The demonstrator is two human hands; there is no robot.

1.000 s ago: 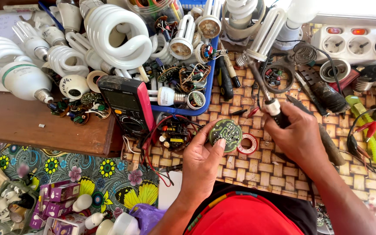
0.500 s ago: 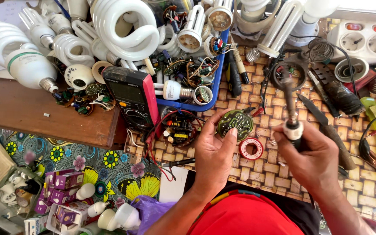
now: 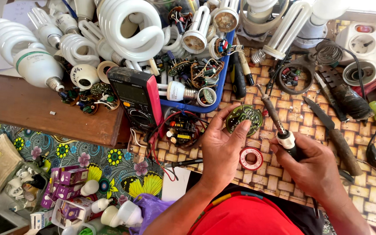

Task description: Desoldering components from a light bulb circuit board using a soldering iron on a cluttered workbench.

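My left hand [image 3: 220,148] holds a small round green circuit board [image 3: 243,116] by its edge, thumb on its face, above the woven mat [image 3: 301,117]. My right hand [image 3: 312,167] grips a soldering iron [image 3: 277,122] by its black and white handle. The iron's metal tip points up and left and ends just right of the board's upper edge. A red roll of tape or solder [image 3: 251,157] lies on the mat between my hands. A loose circuit with red wires [image 3: 180,130] sits to the left of my left hand.
A red and black multimeter [image 3: 136,98] leans on the wooden board's [image 3: 31,109] edge. Several white spiral and tube lamps [image 3: 129,26] and lamp parts fill a blue tray [image 3: 223,74]. Knives and pliers [image 3: 336,130], a white power strip [image 3: 368,39] and boxed bulbs [image 3: 68,178] surround me.
My right hand has turned the soldering iron so its tip now points at the round board instead of up toward the tools. My left hand has raised the board slightly.
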